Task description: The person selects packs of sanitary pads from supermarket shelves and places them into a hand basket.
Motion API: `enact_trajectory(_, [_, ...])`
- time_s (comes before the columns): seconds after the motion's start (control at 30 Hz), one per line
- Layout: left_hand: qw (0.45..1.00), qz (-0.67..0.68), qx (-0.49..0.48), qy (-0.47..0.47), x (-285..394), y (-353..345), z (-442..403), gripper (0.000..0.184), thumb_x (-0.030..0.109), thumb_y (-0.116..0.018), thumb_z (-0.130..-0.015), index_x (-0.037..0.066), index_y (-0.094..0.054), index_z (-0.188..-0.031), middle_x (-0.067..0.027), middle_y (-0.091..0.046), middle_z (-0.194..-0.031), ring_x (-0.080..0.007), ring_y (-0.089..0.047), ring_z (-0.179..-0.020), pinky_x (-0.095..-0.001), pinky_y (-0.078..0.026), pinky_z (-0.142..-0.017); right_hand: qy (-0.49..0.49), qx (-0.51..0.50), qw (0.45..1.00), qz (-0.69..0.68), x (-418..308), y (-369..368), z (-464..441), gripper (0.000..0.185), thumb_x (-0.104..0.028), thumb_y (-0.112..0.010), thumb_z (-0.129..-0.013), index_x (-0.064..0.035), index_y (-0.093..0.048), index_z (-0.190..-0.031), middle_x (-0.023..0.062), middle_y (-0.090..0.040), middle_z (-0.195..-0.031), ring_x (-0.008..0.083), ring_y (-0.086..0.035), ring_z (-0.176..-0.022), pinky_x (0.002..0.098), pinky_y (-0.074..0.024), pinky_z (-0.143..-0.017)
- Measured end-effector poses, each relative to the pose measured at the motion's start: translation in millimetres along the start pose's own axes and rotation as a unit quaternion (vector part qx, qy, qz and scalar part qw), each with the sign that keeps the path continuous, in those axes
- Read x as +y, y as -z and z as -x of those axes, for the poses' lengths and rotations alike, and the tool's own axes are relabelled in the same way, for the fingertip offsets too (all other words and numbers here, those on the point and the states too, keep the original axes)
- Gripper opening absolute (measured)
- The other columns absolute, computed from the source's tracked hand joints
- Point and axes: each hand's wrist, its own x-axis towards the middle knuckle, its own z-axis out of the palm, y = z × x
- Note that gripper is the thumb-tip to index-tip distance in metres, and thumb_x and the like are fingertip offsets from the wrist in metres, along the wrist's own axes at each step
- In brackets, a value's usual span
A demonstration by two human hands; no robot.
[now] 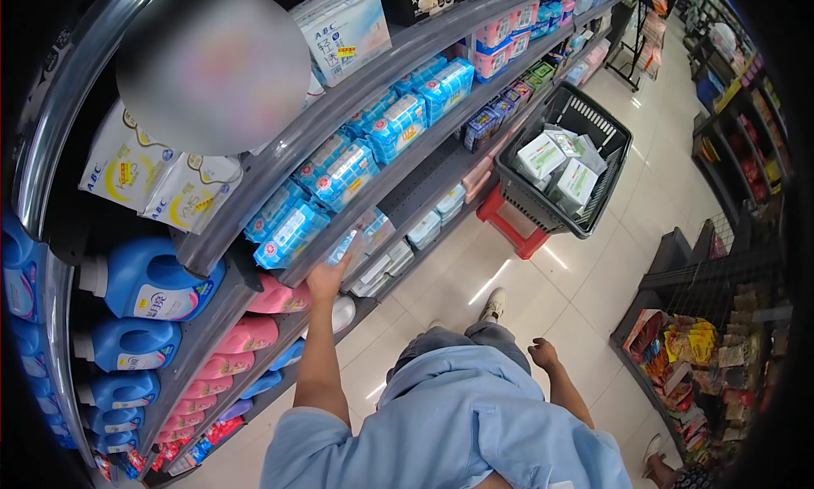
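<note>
My left hand [326, 277] reaches into a lower shelf under the blue packs. Its fingers are bent around the edge of a pale blue-and-white packet [342, 247]; the shelf lip hides part of the grip. Right beside it lies another pale packet [376, 231]. Above the hand, blue wipe packs [292, 235] stand in rows. My right hand [543, 354] hangs by my side over the floor, fingers loosely apart, holding nothing. A black basket [612, 116] ahead holds several white-and-green packs [573, 186].
The basket rests on a red base [511, 226] close to the shelving. Blue detergent bottles [157, 290] and pink bottles [242, 335] fill shelves at left. Across the tiled aisle [593, 294] stands a rack of snack bags [687, 341]. Another person's shoe [652, 448] shows at lower right.
</note>
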Motion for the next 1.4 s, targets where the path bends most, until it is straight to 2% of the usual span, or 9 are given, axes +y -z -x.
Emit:
enact_trajectory(0.07, [0.998,0.044,0.038,0.014,5.7,2.4,8.2,0.068,0.036,-0.077,-0.06,-0.004,-0.054,-0.11,-0.0249,-0.054,-0.11,-0.0393,-0.048,-0.105,-0.0424,-0.036,-0.091,0.005,-0.001,1.0,0.007,-3.4,1.1,0.0,0.048,-0.026,-0.057,-0.073,-0.0013,-0.054,-0.115,0.0201,-0.06,-0.104,0.0302,-0.058,-0.098,0.0352,-0.0461,-0.085])
enact_trajectory(0.17, [0.997,-0.025,0.073,0.003,5.2,2.6,25.1,0.084,0.035,-0.079,-0.057,-0.004,-0.042,-0.121,-0.0271,-0.043,-0.121,-0.0408,-0.037,-0.114,-0.0457,-0.029,-0.096,0.014,-0.009,1.0,0.016,-11.7,3.9,1.2,0.048,-0.026,-0.056,-0.074,-0.0018,-0.053,-0.115,0.0198,-0.06,-0.105,0.0301,-0.058,-0.1,0.0359,-0.0454,-0.086])
enact_trajectory(0.37, [0.999,0.013,0.031,0.01,12.1,7.4,75.3,0.101,0.029,-0.082,-0.053,-0.003,-0.027,-0.131,-0.0247,-0.031,-0.125,-0.0404,-0.03,-0.115,-0.0459,-0.026,-0.098,0.034,-0.016,0.999,0.017,-12.8,-2.7,-7.1,0.047,-0.027,-0.056,-0.074,-0.0023,-0.054,-0.114,0.0199,-0.061,-0.104,0.0312,-0.058,-0.099,0.0364,-0.0451,-0.087])
enact_trajectory(0.6, [0.993,0.066,-0.091,-0.025,35.3,6.4,121.9,0.101,0.018,-0.083,-0.052,-0.001,-0.025,-0.133,-0.0229,-0.028,-0.125,-0.0385,-0.029,-0.117,-0.0431,-0.029,-0.098,0.085,0.039,0.996,0.015,-31.0,10.7,-20.2,0.046,-0.029,-0.056,-0.076,-0.0028,-0.054,-0.114,0.0183,-0.062,-0.102,0.031,-0.059,-0.096,0.0364,-0.0468,-0.084])
enact_trajectory(0.87, [0.971,0.146,-0.147,-0.117,117.2,-32.5,97.8,0.101,0.019,-0.084,-0.052,-0.001,-0.026,-0.133,-0.0206,-0.027,-0.124,-0.0352,-0.033,-0.113,-0.0408,-0.032,-0.095,0.234,0.232,0.924,-0.195,-132.3,124.1,-29.3,0.034,-0.016,-0.052,-0.078,-0.002,-0.057,-0.109,0.0169,-0.061,-0.102,0.0276,-0.061,-0.091,0.0358,-0.0468,-0.081])
enact_trajectory(1.07, [0.961,0.206,-0.117,-0.141,194.0,-69.9,69.3,0.102,0.022,-0.085,-0.051,-0.001,-0.028,-0.131,-0.0202,-0.028,-0.124,-0.0354,-0.034,-0.112,-0.0427,-0.032,-0.094,0.271,0.235,0.921,-0.153,-170.6,195.2,-70.3,0.034,-0.016,-0.053,-0.078,-0.0017,-0.055,-0.109,0.0179,-0.058,-0.106,0.0303,-0.058,-0.096,0.037,-0.0447,-0.084])
enact_trajectory(1.23, [0.968,0.147,-0.135,-0.149,242.2,-88.0,46.8,0.102,0.02,-0.083,-0.053,0.001,-0.024,-0.134,-0.0191,-0.027,-0.126,-0.0331,-0.032,-0.116,-0.041,-0.029,-0.098,0.304,0.223,0.922,-0.086,-167.8,220.8,-109.9,0.044,-0.017,-0.057,-0.077,-0.0023,-0.05,-0.117,0.0177,-0.056,-0.111,0.0282,-0.058,-0.096,0.034,-0.0456,-0.083])
enact_trajectory(1.27, [0.97,0.14,-0.133,-0.148,251.2,-91.1,42.9,0.102,0.019,-0.083,-0.053,0.001,-0.024,-0.134,-0.0191,-0.027,-0.126,-0.033,-0.032,-0.117,-0.0411,-0.028,-0.098,0.285,0.172,0.933,-0.134,-166.8,229.4,-111.9,0.042,-0.017,-0.057,-0.076,-0.0018,-0.051,-0.114,0.0187,-0.055,-0.112,0.0319,-0.053,-0.103,0.0371,-0.0424,-0.089])
enact_trajectory(1.4, [0.973,0.165,-0.095,-0.131,280.2,-107.4,31.7,0.1,0.023,-0.084,-0.052,0.0,-0.027,-0.132,-0.0196,-0.027,-0.125,-0.0348,-0.031,-0.115,-0.0422,-0.029,-0.096,0.287,0.195,0.935,-0.07,-159.0,256.8,-143.4,0.06,-0.019,-0.06,-0.074,-0.0016,-0.038,-0.127,0.0221,-0.046,-0.123,0.0342,-0.051,-0.107,0.0375,-0.0413,-0.091])
